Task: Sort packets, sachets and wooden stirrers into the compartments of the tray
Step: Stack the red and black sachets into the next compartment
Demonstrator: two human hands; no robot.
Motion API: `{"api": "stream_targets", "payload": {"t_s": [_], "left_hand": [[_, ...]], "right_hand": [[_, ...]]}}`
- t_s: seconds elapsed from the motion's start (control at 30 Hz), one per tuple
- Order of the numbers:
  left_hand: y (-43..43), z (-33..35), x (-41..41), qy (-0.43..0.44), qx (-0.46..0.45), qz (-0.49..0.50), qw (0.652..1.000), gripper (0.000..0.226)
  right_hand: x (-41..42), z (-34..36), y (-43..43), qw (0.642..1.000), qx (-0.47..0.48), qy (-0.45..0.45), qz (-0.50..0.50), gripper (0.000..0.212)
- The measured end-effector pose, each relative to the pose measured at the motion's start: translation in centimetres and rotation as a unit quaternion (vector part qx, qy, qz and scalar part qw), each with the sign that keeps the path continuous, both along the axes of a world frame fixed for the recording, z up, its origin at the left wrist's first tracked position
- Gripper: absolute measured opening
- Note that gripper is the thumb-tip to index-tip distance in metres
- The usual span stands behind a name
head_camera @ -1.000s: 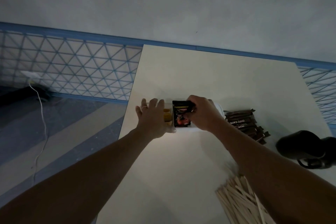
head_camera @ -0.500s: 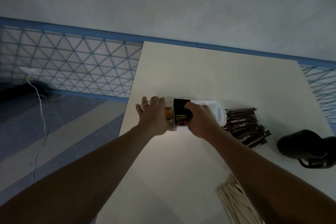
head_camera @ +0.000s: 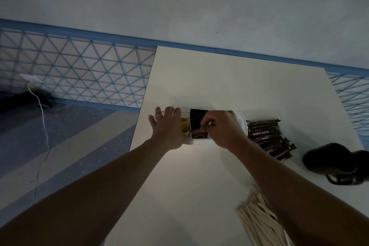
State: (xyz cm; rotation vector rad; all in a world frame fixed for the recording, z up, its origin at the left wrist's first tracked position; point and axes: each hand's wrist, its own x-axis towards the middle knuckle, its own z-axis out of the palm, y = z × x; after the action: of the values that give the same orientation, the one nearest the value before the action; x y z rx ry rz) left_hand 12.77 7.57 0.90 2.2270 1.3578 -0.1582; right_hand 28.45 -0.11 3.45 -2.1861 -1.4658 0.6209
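A white compartment tray (head_camera: 242,121) sits on the pale table, mostly hidden by my hands. My left hand (head_camera: 167,128) lies flat over its left end, fingers spread, pressing on the tray beside some yellow sachets (head_camera: 184,125). My right hand (head_camera: 221,129) pinches a black packet (head_camera: 196,124) that stands in the tray's middle compartment. A heap of dark brown sugar sticks (head_camera: 267,138) lies just right of the tray. A bundle of wooden stirrers (head_camera: 259,223) lies near the table's front, under my right forearm.
A black, rounded object (head_camera: 331,161) rests at the table's right edge. The table's left edge (head_camera: 139,118) runs just beside my left hand, with floor below. A white cable (head_camera: 43,126) trails on the floor at left.
The black packet has gone from being held above the tray down into its middle compartment, with my right hand still on it. My left hand has stayed on the tray's left end.
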Motion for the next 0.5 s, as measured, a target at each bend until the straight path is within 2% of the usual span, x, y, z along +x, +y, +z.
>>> {"api": "stream_targets", "payload": {"t_s": [0.17, 0.23, 0.33, 0.4, 0.5], "left_hand": [[0.0, -0.2, -0.1, -0.003, 0.006, -0.001, 1.000, 0.111], [0.1, -0.4, -0.1, -0.002, 0.012, -0.004, 1.000, 0.110], [0.1, -0.5, 0.0, 0.000, 0.017, -0.005, 1.000, 0.110], [0.1, -0.5, 0.0, -0.002, 0.018, -0.005, 1.000, 0.109], [0.1, -0.6, -0.1, -0.006, 0.016, -0.002, 1.000, 0.110]], "right_hand": [[0.2, -0.5, 0.5, 0.999, 0.028, -0.017, 0.022, 0.016], [0.3, -0.5, 0.6, 0.998, 0.042, -0.021, 0.029, 0.035], [0.6, -0.7, 0.9, 0.999, 0.011, -0.019, 0.026, 0.064], [0.7, -0.9, 1.3, 1.000, -0.009, -0.016, 0.022, 0.066], [0.9, -1.3, 2.1, 1.000, -0.027, 0.001, 0.014, 0.058]]}}
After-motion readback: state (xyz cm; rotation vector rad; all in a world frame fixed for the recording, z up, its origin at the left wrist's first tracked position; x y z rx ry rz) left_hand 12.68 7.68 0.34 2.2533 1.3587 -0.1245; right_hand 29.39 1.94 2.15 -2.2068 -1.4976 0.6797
